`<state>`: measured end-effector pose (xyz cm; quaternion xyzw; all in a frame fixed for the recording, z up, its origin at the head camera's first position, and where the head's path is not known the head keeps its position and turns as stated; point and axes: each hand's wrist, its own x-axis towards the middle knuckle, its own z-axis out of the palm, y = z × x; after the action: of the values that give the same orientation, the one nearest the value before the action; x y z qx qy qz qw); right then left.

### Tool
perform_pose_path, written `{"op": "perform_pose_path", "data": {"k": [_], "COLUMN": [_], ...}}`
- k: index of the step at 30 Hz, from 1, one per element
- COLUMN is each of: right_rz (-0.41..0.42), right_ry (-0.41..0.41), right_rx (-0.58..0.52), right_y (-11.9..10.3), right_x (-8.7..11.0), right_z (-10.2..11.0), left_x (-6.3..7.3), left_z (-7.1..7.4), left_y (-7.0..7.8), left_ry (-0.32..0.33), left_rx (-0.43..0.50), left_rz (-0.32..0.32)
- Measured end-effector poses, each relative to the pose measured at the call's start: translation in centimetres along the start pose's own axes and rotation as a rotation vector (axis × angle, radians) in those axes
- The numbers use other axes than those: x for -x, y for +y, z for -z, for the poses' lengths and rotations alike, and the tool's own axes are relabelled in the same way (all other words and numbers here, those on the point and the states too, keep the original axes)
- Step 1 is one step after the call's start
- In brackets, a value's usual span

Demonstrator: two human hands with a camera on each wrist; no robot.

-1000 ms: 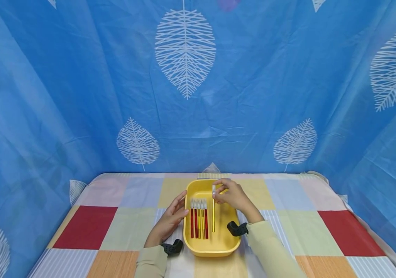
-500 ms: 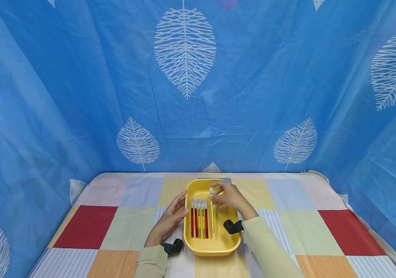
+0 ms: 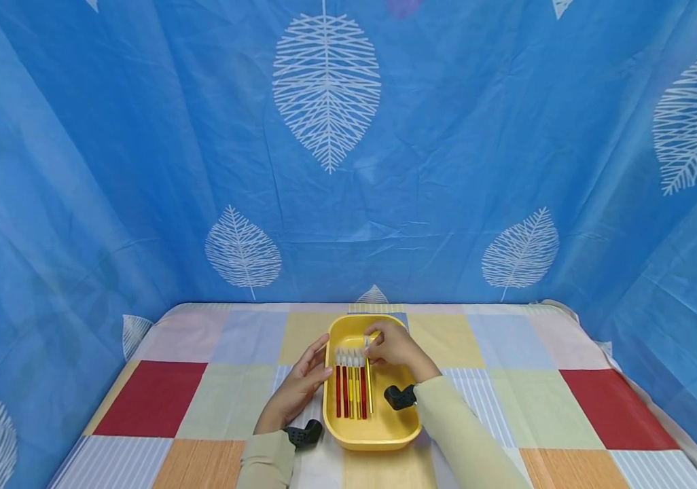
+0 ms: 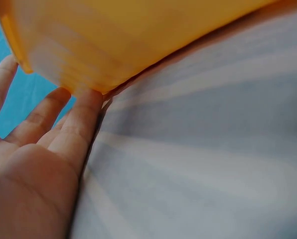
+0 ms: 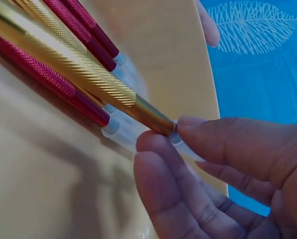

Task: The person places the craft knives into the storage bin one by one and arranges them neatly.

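A yellow tray (image 3: 374, 445) holds a row of red and gold craft knives (image 3: 344, 394) with knurled handles and clear caps, caps at the far end. My right hand (image 3: 392, 345) pinches a gold craft knife (image 5: 98, 74) near its capped end, between thumb and fingers. This knife (image 3: 369, 395) is just right of the row's rightmost red knife (image 5: 64, 87); whether it touches the tray floor I cannot tell. My left hand (image 3: 296, 390) rests against the tray's left side. In the left wrist view its fingers (image 4: 76, 129) lie fairly straight against the outer wall.
A patchwork cloth (image 3: 232, 401) covers the table under the tray. Blue leaf-print curtains (image 3: 422, 170) hang behind and at both sides. Each wrist wears a black camera mount, such as the left mount (image 3: 304, 435) close to the tray's near left corner.
My right hand has moved left with the gold craft knife, bringing it close alongside the row. The left hand and tray have stayed about where they were.
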<state>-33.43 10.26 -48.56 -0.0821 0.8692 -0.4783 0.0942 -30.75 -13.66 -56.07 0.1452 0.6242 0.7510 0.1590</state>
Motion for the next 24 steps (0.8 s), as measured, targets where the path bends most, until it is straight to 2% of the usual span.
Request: {"op": "perform_pose_path", "data": {"k": [12, 17, 24], "right_rz": [-0.108, -0.13, -0.144], "right_ry": [-0.027, -0.027, -0.007], "right_rx": [0.088, 0.107, 0.13], "right_y": [-0.4, -0.4, -0.3], "right_x": [-0.2, -0.3, -0.6], "right_z": [-0.7, -1.0, -1.2], "left_x": [-0.1, 0.0, 0.2], "left_z": [0.1, 0.0, 0.0], "left_y": [-0.1, -0.1, 0.2], "left_ry": [-0.021, -0.012, -0.032], "left_rx": [0.0, -0.006, -0.01], "left_rz": [-0.027, -0.022, -0.038]}}
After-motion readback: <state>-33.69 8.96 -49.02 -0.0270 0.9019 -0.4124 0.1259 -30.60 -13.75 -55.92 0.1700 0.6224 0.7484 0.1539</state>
